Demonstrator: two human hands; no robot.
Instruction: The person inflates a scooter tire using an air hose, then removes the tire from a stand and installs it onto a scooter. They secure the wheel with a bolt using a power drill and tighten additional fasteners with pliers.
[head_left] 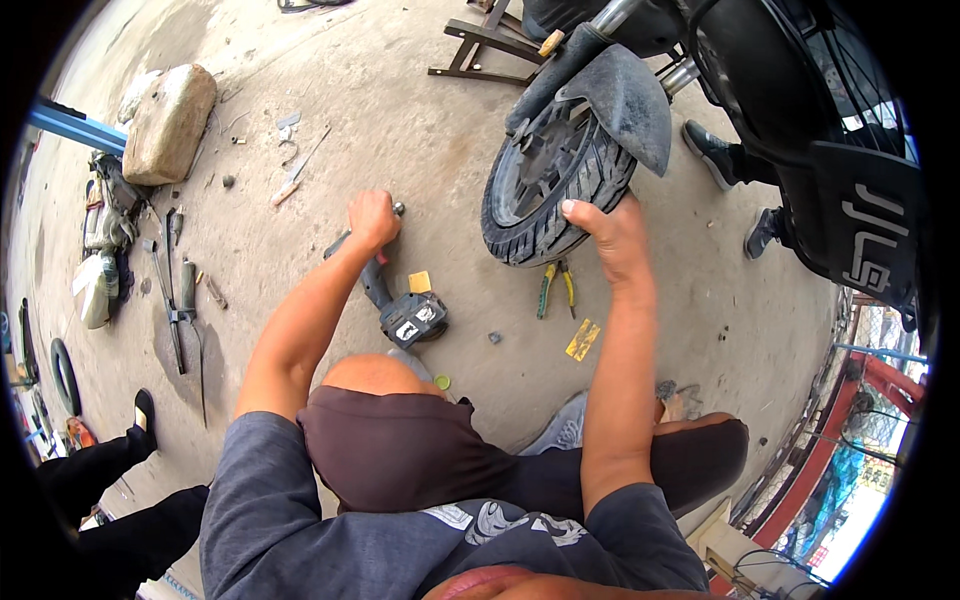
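Observation:
My left hand is closed over the top of a cordless impact wrench. The tool's metal nose shows past my knuckles, and its dark battery end points back toward my knee. With my right hand I grip the tyre of a motorcycle's front wheel, my thumb lying on the tread. A worn dark mudguard covers the top of that wheel. Below the tyre lie pliers with green and yellow handles. Two small yellow pieces, one beside the wrench and one farther right, lie on the ground.
A large stone block stands at the far left. Several hand tools, including a long thin metal one, lie near it. A metal stand is behind the wheel. Other people's feet show at right and left.

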